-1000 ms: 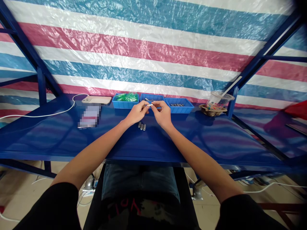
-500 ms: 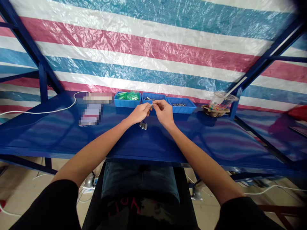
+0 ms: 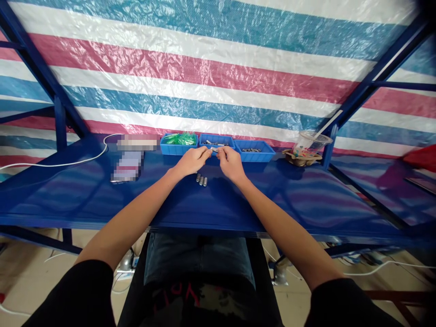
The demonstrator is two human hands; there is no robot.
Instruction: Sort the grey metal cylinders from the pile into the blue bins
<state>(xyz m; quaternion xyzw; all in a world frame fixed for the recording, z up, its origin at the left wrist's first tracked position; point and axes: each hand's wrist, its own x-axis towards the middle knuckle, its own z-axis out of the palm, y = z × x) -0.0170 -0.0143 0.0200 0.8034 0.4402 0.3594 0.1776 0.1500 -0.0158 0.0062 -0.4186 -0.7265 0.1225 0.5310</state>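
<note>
Between my hands, just in front of the middle bin, is a small silvery metal cylinder [image 3: 214,150]. My left hand [image 3: 194,161] is closed, its fingertips pinching the left end. The right end sits between the thumb and fingers of my right hand [image 3: 231,162], also closed. Three short metal cylinders [image 3: 201,180] lie side by side on the blue table below my hands. Behind my hands stands the middle blue bin [image 3: 216,139] with small metal parts in it, partly hidden by my fingers. Fine detail of the held cylinder is too small to make out.
A blue bin [image 3: 179,149] with green plastic bags stands left, another blue bin [image 3: 257,157] with small metal parts right. A plastic cup [image 3: 308,143] with a straw rests on brown cardboard. Further left are a blurred phone-like object [image 3: 127,166] and a white cable [image 3: 68,162].
My hands have drawn slightly apart, so more of the held cylinder shows between them. The view has shifted a little; the three cylinders on the table stay in place.
</note>
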